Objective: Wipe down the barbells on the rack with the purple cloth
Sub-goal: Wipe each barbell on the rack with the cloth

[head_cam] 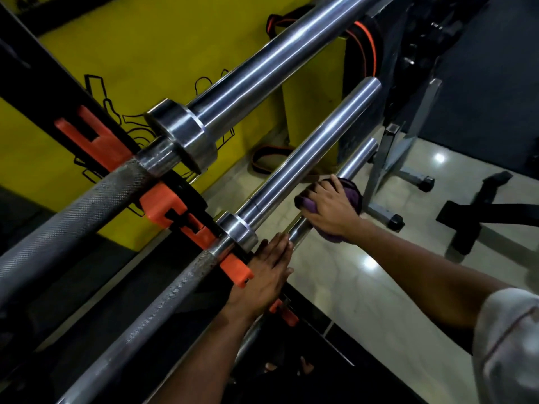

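Nearest, the left hand [267, 275] lies flat with straight fingers against the rack [43, 83] by an orange bar holder [236, 271], holding nothing. Just beyond it to the right, the right hand [331, 211] is curled round the purple cloth [348, 192], which wraps the sleeve of the lowest barbell [357, 158]; cloth bulges out above and below the hand. The rack's orange holders carry three barbells, one above another: the lowest under the cloth, a middle barbell [306, 158] with its collar just above the left hand, and a top barbell [262, 65] with a broad collar, farther left. Their knurled shafts run toward the near left. Behind stands a yellow wall [145, 48]; a black-and-orange belt [361, 39] hangs at the far side, and a bench frame [408, 158] stands on the pale tiled floor [364, 287] to the right.
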`<state>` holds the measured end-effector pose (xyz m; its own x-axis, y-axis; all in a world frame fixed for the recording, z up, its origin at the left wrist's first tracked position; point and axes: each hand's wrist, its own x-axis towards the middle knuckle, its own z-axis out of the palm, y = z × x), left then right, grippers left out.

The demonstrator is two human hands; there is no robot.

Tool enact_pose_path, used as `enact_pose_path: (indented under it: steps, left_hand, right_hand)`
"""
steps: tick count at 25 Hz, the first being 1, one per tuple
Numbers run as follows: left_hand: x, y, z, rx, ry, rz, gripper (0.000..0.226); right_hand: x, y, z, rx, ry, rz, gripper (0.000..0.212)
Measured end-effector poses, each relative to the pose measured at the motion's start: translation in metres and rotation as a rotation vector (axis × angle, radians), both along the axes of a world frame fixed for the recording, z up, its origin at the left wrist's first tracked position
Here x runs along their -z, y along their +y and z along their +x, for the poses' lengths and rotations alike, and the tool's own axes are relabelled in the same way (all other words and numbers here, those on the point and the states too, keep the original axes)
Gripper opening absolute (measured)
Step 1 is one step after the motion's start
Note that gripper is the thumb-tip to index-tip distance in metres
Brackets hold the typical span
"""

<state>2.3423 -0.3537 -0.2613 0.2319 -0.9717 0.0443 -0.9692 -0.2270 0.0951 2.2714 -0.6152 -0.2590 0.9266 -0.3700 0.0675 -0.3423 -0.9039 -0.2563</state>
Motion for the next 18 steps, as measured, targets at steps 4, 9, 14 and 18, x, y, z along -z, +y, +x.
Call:
enact_pose_path:
  steps: [4,9,14,18]
  left_hand:
    - [-0.001,0.055,-0.008,0.052,0.018,-0.022,0.057]
    - [0.003,0.063,-0.007,0.030,-0.027,-0.008,0.055]
    - [0.005,0.066,-0.007,0.056,-0.016,-0.033,0.054]
    - [0.003,0.064,-0.007,0.055,0.014,-0.047,0.055]
  right_hand:
    - [-0.011,-0.001,-0.020,0.071,-0.175,0.105,0.058]
    - [-0.006,0.030,0.018,0.222,0.086,0.012,0.061]
    - [-0.002,0.099,0.008,-0.214,0.034,-0.119,0.053]
    - [-0.011,0.024,0.013,-0.083,0.118,-0.092,0.051]
